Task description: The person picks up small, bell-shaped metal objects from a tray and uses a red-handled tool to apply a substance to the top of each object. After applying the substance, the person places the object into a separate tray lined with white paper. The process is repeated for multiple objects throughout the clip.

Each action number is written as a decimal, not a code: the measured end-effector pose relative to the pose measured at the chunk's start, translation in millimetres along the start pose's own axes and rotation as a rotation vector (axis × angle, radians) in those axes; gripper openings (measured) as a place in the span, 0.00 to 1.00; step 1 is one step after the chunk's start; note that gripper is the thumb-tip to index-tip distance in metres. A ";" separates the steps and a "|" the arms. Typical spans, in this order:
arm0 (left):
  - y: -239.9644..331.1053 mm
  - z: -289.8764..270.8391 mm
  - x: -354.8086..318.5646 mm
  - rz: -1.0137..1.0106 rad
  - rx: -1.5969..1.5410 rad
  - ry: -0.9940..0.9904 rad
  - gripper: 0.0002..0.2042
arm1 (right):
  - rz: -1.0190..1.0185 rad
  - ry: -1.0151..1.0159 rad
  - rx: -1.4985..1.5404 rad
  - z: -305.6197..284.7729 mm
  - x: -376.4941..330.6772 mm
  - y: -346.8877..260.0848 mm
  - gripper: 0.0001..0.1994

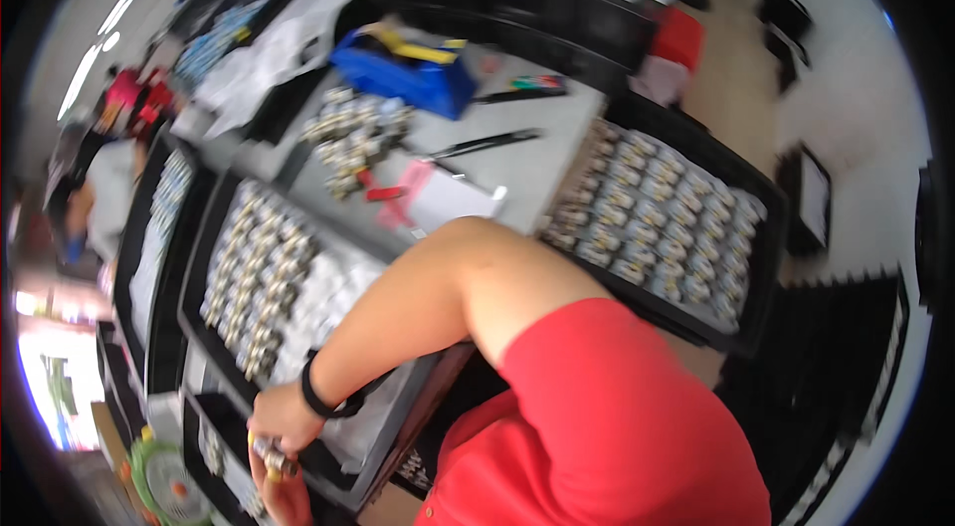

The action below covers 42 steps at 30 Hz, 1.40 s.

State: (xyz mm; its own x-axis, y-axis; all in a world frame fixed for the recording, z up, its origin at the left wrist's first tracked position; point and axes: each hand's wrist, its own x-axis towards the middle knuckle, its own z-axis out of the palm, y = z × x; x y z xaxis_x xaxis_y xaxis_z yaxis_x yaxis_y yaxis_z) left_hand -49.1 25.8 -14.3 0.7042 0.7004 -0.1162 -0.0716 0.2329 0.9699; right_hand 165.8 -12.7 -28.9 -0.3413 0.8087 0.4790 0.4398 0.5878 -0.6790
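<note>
My right arm reaches across to the lower left, with a black band at its wrist. My right hand is closed, its fingers on a small silvery metal part with a pale yellowish end. Just below, my left hand is partly cut off by the lower edge and has its fingers closed round the same part from beneath. Both hands are beside a black tray, where several rows of similar metal parts stand on a white sheet.
On the grey table are a loose pile of metal parts, a blue tape dispenser, a black pen-like tool and pink and white paper. Another filled tray stands right. A green fan is lower left.
</note>
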 end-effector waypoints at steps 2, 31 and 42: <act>7.9 32.5 0.9 -0.046 -0.027 0.063 0.35 | 0.001 -0.009 0.131 -20.0 -12.6 -7.5 0.14; 5.3 34.4 4.0 -0.046 -0.280 -0.171 0.31 | 0.373 -0.110 0.248 -38.1 -21.5 -22.7 0.26; 5.2 31.6 -4.0 -0.056 -0.326 -0.172 0.35 | 0.373 -0.160 0.286 -33.9 -22.5 -26.0 0.32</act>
State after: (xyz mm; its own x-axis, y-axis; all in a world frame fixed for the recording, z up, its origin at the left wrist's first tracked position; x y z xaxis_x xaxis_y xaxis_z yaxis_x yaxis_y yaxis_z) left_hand -30.0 2.9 -2.0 0.8199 0.5632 -0.1029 -0.2310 0.4899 0.8406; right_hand 190.2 -45.4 -3.2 -0.3372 0.9363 0.0986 0.3179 0.2118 -0.9242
